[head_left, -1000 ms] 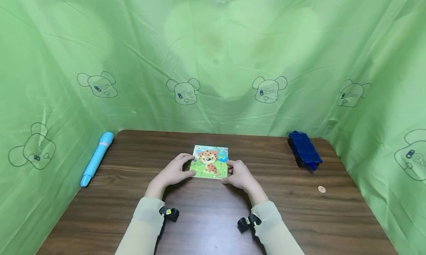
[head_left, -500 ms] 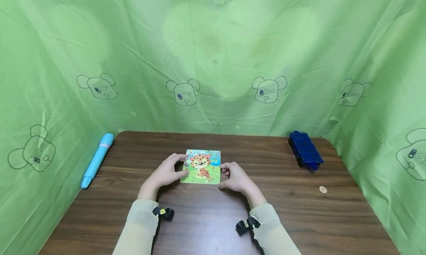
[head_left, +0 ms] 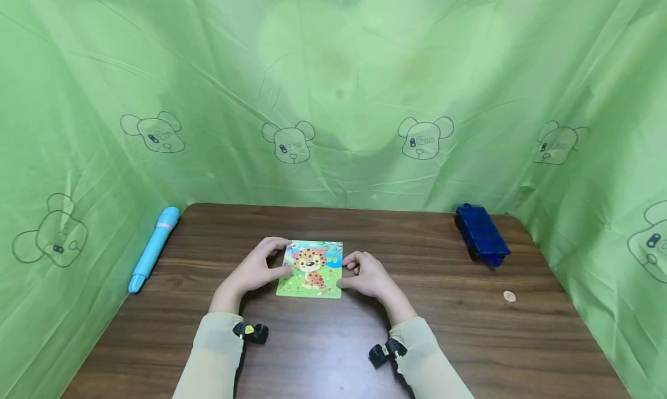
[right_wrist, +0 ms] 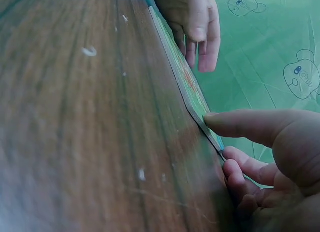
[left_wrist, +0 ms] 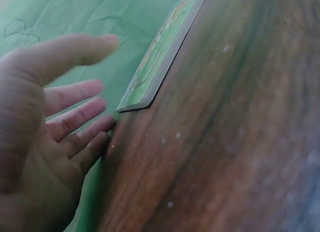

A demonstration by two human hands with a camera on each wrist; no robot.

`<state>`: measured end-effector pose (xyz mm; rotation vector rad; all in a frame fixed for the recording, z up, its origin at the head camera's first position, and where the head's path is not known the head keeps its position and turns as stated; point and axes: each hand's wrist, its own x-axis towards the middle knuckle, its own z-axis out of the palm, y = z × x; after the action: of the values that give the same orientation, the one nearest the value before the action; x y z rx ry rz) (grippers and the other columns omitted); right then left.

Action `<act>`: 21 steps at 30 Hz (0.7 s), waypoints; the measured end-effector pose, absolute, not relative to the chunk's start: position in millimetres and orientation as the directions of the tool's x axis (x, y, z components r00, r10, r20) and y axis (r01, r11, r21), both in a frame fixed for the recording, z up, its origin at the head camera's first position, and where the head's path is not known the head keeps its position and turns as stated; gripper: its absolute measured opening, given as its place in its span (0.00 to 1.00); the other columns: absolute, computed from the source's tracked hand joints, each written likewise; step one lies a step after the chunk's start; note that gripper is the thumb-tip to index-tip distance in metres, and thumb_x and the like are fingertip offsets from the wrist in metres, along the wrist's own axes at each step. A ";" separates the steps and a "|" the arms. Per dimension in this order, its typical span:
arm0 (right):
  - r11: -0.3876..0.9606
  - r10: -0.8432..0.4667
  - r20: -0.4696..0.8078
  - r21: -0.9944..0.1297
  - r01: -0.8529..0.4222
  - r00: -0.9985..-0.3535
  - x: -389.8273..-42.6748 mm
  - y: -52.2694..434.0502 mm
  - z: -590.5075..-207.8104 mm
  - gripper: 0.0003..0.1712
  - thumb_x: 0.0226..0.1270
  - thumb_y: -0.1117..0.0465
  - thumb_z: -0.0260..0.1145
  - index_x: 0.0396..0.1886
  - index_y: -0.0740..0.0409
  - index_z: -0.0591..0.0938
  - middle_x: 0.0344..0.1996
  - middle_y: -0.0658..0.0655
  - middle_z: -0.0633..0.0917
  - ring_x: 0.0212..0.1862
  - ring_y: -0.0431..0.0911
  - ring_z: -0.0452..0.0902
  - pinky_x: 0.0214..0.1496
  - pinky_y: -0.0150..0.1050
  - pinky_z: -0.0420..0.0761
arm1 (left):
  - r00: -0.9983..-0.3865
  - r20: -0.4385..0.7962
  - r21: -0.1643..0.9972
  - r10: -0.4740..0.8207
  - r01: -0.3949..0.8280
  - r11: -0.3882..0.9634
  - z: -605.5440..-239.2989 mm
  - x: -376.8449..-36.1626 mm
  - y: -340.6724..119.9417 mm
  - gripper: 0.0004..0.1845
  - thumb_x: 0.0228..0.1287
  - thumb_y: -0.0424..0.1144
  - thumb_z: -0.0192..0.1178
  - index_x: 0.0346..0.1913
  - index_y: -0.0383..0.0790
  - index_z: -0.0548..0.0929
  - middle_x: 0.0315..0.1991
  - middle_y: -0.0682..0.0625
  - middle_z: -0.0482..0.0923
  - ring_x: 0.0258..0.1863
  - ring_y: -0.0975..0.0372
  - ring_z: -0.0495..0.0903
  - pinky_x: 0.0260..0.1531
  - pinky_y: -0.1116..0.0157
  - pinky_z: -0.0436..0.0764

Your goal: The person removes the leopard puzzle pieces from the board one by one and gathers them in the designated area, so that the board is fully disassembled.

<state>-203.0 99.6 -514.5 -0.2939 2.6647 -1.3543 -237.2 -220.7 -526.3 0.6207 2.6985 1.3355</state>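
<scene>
A square picture board (head_left: 312, 283) with a cartoon leopard on green grass and blue sky lies flat on the brown wooden table. Its grey edge shows thickness in the left wrist view. My left hand (head_left: 255, 268) is at its left side, thumb over the picture and fingers spread by the far left corner; the left wrist view shows the thumb raised above the board. At the right side is my right hand (head_left: 367, 276), its thumb tip touching the board's edge and its loosely bent fingers beside that edge. Neither hand's fingers wrap around the board.
A light blue microphone-shaped stick (head_left: 153, 250) lies along the table's left edge. At the back right is a dark blue plastic box (head_left: 482, 235), with a small pale disc (head_left: 509, 296) nearer. Green curtain (head_left: 333, 98) with mouse-head drawings encloses the table's back and sides.
The picture board has slid left and nearer to me, between both hands. My left hand has moved left with it; the right hand has shifted only slightly, its thumb staying by the right edge.
</scene>
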 end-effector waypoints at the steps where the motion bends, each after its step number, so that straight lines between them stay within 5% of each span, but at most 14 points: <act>1: 0.579 -0.233 -0.034 -0.808 -0.110 -0.972 -203.2 98.9 -514.1 0.27 0.43 0.56 0.85 0.44 0.56 0.84 0.41 0.55 0.81 0.41 0.48 0.75 0.46 0.40 0.75 | -0.923 0.107 0.787 0.369 0.306 0.536 -526.7 -236.8 -221.3 0.38 0.58 0.49 0.75 0.70 0.45 0.74 0.67 0.48 0.70 0.66 0.51 0.71 0.66 0.47 0.69; 6: 0.594 -0.227 -0.035 -0.797 -0.109 -0.973 -204.5 96.8 -513.1 0.25 0.42 0.57 0.85 0.41 0.56 0.84 0.39 0.54 0.80 0.39 0.47 0.74 0.44 0.40 0.74 | -0.931 0.030 0.817 0.363 0.232 0.528 -526.7 -234.6 -222.7 0.44 0.56 0.54 0.76 0.75 0.50 0.68 0.74 0.48 0.63 0.75 0.49 0.59 0.71 0.42 0.60; 13: 0.582 -0.227 -0.042 -0.807 -0.102 -0.973 -205.2 95.9 -511.2 0.24 0.42 0.58 0.85 0.40 0.56 0.85 0.40 0.55 0.81 0.40 0.48 0.75 0.44 0.40 0.74 | -0.873 -0.030 0.754 0.487 0.300 0.585 -524.0 -233.7 -226.0 0.54 0.51 0.54 0.78 0.79 0.50 0.61 0.80 0.50 0.52 0.80 0.51 0.45 0.73 0.39 0.52; 21: 0.539 -0.211 -0.072 -0.841 -0.055 -0.975 -205.3 96.7 -512.9 0.22 0.47 0.58 0.83 0.42 0.56 0.86 0.40 0.55 0.83 0.38 0.45 0.75 0.43 0.39 0.76 | -0.845 -0.039 0.732 0.533 0.339 0.591 -525.8 -233.8 -225.6 0.57 0.49 0.54 0.79 0.80 0.48 0.58 0.81 0.51 0.49 0.80 0.51 0.42 0.73 0.38 0.51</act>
<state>-205.3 96.7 -512.9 -0.2273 2.6077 -1.4159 -233.8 -225.6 -525.8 0.7186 2.5671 1.1026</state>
